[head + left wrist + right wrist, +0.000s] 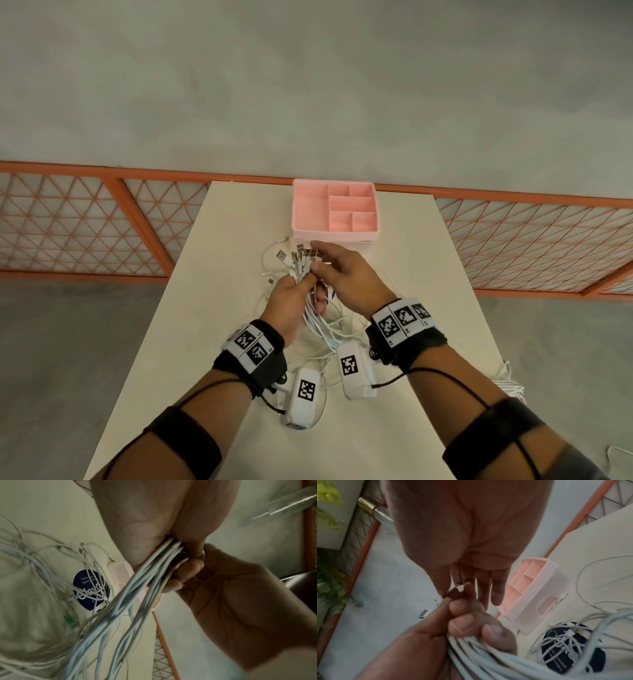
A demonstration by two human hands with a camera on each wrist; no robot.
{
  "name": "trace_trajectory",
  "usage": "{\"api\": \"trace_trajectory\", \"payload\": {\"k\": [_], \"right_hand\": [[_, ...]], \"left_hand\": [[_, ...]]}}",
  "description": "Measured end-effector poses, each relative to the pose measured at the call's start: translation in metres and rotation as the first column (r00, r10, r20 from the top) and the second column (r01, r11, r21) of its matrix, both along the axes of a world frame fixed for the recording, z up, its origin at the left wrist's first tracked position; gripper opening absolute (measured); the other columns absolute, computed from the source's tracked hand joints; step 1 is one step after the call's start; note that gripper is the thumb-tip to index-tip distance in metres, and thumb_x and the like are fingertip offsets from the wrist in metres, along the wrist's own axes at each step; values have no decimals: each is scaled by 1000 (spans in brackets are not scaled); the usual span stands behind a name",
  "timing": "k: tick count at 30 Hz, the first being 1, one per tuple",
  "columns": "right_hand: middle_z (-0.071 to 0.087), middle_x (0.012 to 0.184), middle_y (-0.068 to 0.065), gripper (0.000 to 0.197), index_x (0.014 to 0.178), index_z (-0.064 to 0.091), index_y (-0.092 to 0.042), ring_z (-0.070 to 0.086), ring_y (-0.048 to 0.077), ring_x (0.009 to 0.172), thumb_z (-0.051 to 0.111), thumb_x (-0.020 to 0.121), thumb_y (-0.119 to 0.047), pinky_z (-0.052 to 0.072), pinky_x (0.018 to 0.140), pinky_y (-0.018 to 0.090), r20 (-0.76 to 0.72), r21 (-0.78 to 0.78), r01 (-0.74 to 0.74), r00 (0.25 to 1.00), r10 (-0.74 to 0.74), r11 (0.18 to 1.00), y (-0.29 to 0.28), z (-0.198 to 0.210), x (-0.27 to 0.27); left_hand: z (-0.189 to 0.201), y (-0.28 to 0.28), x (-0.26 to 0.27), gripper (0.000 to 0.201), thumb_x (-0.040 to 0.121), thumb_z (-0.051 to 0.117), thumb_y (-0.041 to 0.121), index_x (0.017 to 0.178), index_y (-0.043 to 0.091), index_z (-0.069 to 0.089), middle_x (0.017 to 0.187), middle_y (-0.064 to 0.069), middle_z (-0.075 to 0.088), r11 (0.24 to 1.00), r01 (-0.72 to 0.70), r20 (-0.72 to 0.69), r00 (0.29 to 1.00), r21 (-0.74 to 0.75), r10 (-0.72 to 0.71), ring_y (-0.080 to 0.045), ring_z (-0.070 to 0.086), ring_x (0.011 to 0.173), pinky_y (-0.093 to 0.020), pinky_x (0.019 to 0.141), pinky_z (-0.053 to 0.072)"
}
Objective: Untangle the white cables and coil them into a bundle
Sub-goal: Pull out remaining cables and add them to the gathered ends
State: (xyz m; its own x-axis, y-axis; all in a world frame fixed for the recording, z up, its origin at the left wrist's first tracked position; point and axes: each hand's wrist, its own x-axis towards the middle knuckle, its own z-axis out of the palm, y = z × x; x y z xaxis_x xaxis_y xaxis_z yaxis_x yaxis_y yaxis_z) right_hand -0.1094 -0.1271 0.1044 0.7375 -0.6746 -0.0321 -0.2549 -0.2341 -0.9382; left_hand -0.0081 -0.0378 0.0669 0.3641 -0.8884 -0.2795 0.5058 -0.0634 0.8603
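Note:
Several white cables (310, 318) hang as a bunch from my left hand (298, 291), which grips them just below their USB plugs (301, 255). The plugs fan out upward above the fist. My right hand (322, 258) reaches over the plugs, with its thumb and forefinger pinching one plug (460, 588); its other fingers stay straight. In the left wrist view the cables (145, 588) stream down from the fist in blurred strands. In the right wrist view my left hand's fingers (467, 622) curl round the cables (488, 653). The lower ends trail in loose tangled loops on the table.
A pink compartment tray (335, 236) stands just beyond my hands on the white table (212, 342). Loose cable ends (274, 253) lie to its left, over a dark blue round sticker (91, 589). More white cable lies at the table's right edge (510, 383). An orange mesh fence (68, 222) runs behind.

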Motion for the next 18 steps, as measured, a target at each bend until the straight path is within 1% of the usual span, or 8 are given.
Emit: {"api": "trace_trajectory", "payload": {"k": [2,5,8,10,11,12,14,18], "right_hand": [[67,68,-4,44,142,48,-18,67,15,64,55,99,-22,56,70,36,-8,-27,-30,1000,30,999,3,-4,-2],[71,79,-2,43,142,49,-19,69,18,75,54,99,-22,56,85,40,-46,-44,-59,997,57,997,3,-8,-6],[69,114,-1,42,139,53,-20,65,12,104,58,98,-22,49,98,32,-106,-97,-72,993,62,993,3,-2,-8],[51,140,-4,54,144,45,-25,53,9,121,64,94,-27,43,104,29,-113,-147,-85,991,68,986,3,5,-8],[41,146,-7,63,148,38,-28,46,8,126,66,92,-29,39,105,25,-113,-167,-93,991,75,982,4,8,-7],[36,149,-8,68,150,32,-31,41,7,130,67,92,-29,35,105,22,-111,-197,-109,990,89,974,4,12,-6],[38,150,-6,66,150,33,-29,39,7,133,65,93,-26,31,107,20,-131,-303,-167,983,132,938,3,16,0],[52,141,-1,48,143,47,-22,52,13,122,57,97,-24,40,104,26,-234,-421,-191,967,98,887,2,18,6]], "left_hand": [[0,2,3,29,104,48,18,80,7,59,60,-7,51,1000,-12,-29,1000,4,12,-18,48,47,-34,55,46],[-3,7,2,29,104,49,18,79,9,60,60,-5,49,1000,6,-27,1000,15,-6,-17,45,47,-33,54,45],[-6,9,-1,33,104,47,14,74,16,61,58,-2,41,999,39,-9,999,26,-39,-14,37,47,-32,53,43],[-5,8,-2,37,103,41,5,72,14,59,56,0,36,996,70,42,997,47,-72,-12,34,46,-31,52,42],[-3,7,-3,36,101,35,-1,73,11,56,56,-1,35,994,90,73,993,56,-94,-11,33,45,-30,51,42],[-1,6,-4,36,99,31,-6,74,9,52,55,-1,35,992,109,109,987,65,-115,-11,33,44,-30,50,43],[4,5,-7,35,99,27,-9,76,8,48,53,1,36,988,130,165,976,78,-141,-10,33,43,-29,49,43],[11,3,-10,35,98,29,-11,77,6,50,53,-1,41,983,153,229,958,100,-172,-11,37,43,-29,48,44]]}}
